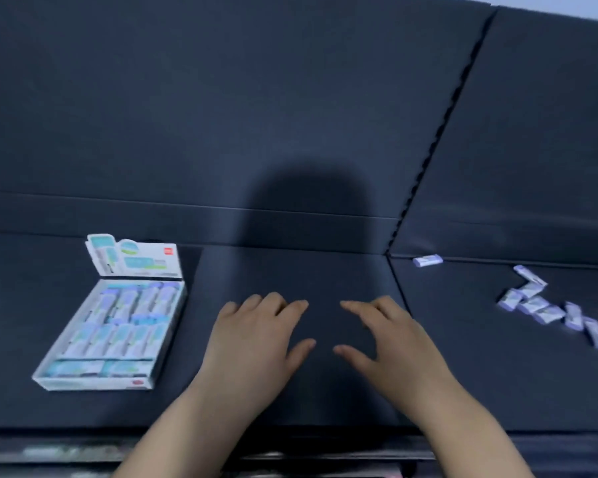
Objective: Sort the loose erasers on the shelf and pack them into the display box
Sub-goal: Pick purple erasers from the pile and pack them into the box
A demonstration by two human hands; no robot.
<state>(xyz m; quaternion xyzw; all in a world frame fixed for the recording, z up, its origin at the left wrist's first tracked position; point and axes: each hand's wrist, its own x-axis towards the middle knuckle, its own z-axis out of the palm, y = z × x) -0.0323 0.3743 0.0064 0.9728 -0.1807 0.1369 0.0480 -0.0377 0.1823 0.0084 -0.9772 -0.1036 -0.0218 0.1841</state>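
While both hands are held spread, gripping nothing, left hand point(252, 343), right hand point(390, 346), display box point(94, 382) at left, loose erasers point(546, 310) well apart at right.

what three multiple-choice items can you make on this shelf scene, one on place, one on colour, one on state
1. Where is the display box?
A) left of the left hand
B) right of the right hand
C) between the two hands

2. What colour is the shelf?
A) white
B) dark blue-grey
C) red

3. What state are the hands in?
A) both pinch erasers
B) one grips the box
C) both open, fingers spread, holding nothing

Answers:
1 A: the box lies at the far left, while the loose erasers lie at the right.
2 B: the padded surface is dark blue-grey all over.
3 C: no eraser shows in either hand.
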